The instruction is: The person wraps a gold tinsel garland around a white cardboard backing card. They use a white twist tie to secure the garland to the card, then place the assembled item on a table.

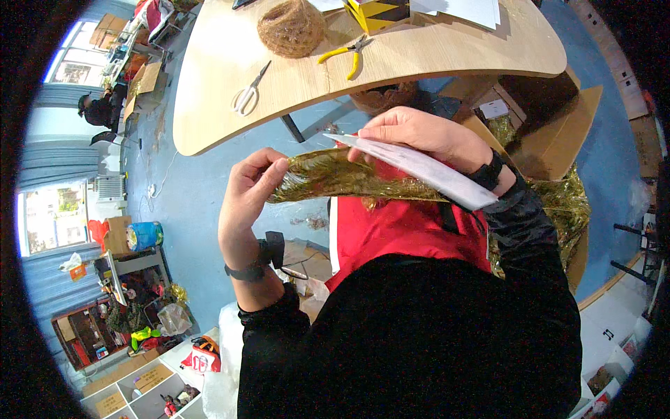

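Note:
Between my hands stretches a band of shiny gold-green film or tinsel, above my red-covered lap. My left hand pinches its left end between thumb and fingers. My right hand is at the other end, its thumb and fingers closed on the edge of a flat white sheet or packet, which slants down towards the right wrist. The packet hides part of the right hand's fingers and the band's right end. On the wooden table beyond lie white-handled scissors and yellow-handled pliers.
A ball of brown twine and a yellow-and-black box stand on the table. At right, an open cardboard box stands near more gold film. A person in black is far off at the left.

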Demonstrator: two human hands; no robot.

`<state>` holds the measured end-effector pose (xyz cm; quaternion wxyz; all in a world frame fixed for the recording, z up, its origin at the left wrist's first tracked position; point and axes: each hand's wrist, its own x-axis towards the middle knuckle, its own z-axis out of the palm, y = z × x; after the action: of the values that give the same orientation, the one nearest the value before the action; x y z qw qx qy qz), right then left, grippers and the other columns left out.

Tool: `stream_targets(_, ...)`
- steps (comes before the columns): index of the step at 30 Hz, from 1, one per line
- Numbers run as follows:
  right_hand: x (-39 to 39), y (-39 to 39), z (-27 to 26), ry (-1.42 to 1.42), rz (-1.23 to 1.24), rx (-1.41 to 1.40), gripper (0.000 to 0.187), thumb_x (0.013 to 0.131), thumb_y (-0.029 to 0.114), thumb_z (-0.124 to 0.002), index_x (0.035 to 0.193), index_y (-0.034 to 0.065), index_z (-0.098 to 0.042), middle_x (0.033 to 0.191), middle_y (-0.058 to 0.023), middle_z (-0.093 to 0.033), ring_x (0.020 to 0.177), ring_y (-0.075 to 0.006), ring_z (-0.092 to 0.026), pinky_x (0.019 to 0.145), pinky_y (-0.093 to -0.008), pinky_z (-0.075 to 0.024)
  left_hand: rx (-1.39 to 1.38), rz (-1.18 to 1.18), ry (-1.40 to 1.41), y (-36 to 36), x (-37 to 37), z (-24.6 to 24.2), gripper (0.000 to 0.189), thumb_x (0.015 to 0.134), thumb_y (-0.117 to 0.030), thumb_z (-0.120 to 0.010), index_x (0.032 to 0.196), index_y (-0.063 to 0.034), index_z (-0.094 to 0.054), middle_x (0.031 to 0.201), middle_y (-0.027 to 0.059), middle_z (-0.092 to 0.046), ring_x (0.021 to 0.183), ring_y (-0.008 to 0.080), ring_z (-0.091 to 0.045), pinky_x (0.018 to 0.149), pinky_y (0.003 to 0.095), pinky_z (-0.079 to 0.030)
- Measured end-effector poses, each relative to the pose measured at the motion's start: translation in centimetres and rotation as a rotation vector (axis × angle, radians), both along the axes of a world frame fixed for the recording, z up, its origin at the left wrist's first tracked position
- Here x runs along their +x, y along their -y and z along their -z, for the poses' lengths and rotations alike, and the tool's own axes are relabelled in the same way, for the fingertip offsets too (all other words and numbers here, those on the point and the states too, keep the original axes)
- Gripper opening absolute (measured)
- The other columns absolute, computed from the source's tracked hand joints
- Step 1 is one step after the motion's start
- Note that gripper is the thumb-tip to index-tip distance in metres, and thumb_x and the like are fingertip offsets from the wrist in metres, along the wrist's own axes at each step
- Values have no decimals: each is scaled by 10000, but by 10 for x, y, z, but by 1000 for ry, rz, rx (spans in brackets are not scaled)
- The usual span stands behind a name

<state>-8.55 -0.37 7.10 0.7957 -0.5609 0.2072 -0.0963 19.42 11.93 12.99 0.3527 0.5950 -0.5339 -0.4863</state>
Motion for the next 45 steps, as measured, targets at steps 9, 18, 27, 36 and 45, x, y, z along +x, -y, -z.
stream_targets(9,47,-4,3,112,-44,51,339,963,171,-613,1224,-41,-657,1097,-71,-702,908,-77,-632,823,-200,-494,-63,198,18,2,-11,-1,245,979,-238,-656,925,1,-668,801,-39,-570,726,44,-487,615,229,-397)
stream_targets(18,-10,19,9,-62,15,-102,313,944,303,-651,1073,25,-718,788,28,-655,598,-20,-527,524,-188,-405,-136,-73,-148,-7,28,16,174,972,-161,-612,859,-31,-637,788,-63,-516,712,24,-439,627,191,-329)
stream_targets(27,-99,77,77,224,-105,434,335,993,277,-601,1130,-25,-561,804,-54,-628,457,-116,-583,374,-219,-466,-195,-556,-789,-61,128,103,283,1004,-274,-527,1105,-31,-632,1075,82,-679,984,165,-644,832,321,-523)
stream_targets(36,-122,95,115,375,-294,621,410,1038,293,-502,1243,-61,-475,969,-163,-642,603,-210,-657,476,-290,-552,-29,-809,-634,-147,208,202,278,983,-276,-520,1080,-54,-656,1028,44,-678,948,218,-638,843,404,-516)
stream_targets(45,-125,67,98,255,-256,541,465,1021,344,-507,1249,-62,-491,827,-139,-648,540,-156,-602,436,-271,-475,-295,-75,440,-1,29,178,221,975,-108,-594,1169,-39,-676,1143,168,-678,1043,286,-659,910,360,-505)
